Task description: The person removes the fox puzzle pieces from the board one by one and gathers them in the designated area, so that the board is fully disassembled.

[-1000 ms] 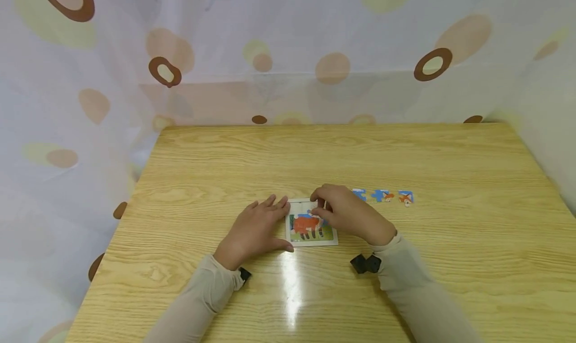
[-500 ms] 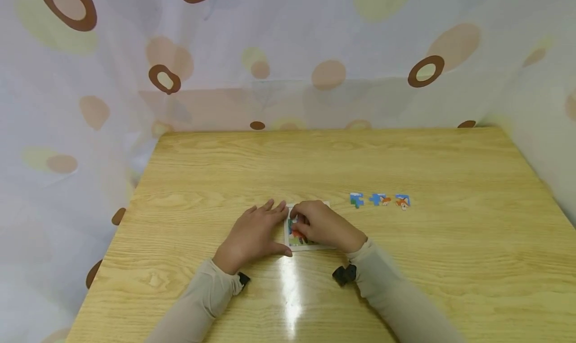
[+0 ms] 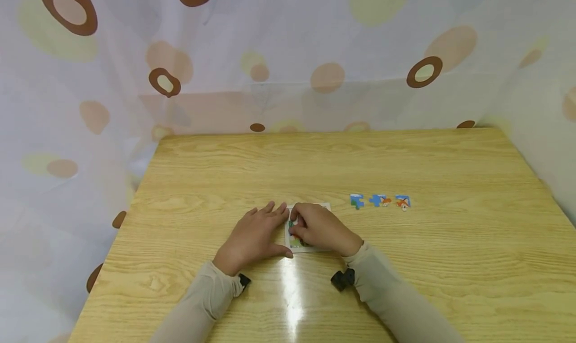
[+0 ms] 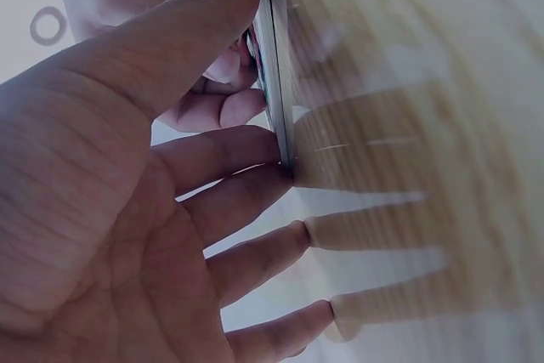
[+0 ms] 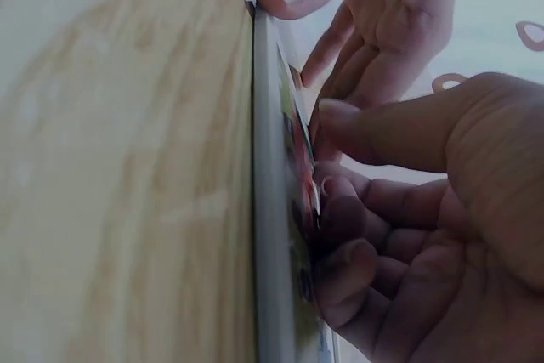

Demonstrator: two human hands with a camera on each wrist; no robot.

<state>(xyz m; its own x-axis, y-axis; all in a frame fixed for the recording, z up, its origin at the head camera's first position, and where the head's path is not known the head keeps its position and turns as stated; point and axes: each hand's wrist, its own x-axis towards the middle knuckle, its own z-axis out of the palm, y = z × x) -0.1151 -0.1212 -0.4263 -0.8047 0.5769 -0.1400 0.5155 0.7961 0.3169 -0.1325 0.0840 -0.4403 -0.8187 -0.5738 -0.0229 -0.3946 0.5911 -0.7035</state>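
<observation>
A small puzzle in a white-edged tray (image 3: 310, 251) lies on the table, showing part of its picture (image 3: 295, 242) in green and red. My left hand (image 3: 253, 239) braces the tray's left side, thumb at the near corner and fingers spread; its fingertips (image 4: 287, 174) meet the tray edge in the left wrist view. My right hand (image 3: 325, 229) is over the picture, thumb and index finger pinching a puzzle piece (image 5: 317, 208) low against its surface. This hand hides most of the puzzle and much of that piece.
To the right of the tray lie three loose puzzle pieces in a row: one blue and green (image 3: 357, 200), one blue and orange (image 3: 378, 200), one with a fox face (image 3: 403, 202). A patterned curtain (image 3: 288, 58) hangs behind the wooden table (image 3: 450, 263).
My right hand has moved left across the puzzle, from its upper right to its left part, and settled lower. My left hand has stayed at the tray. The view has shifted slightly.
</observation>
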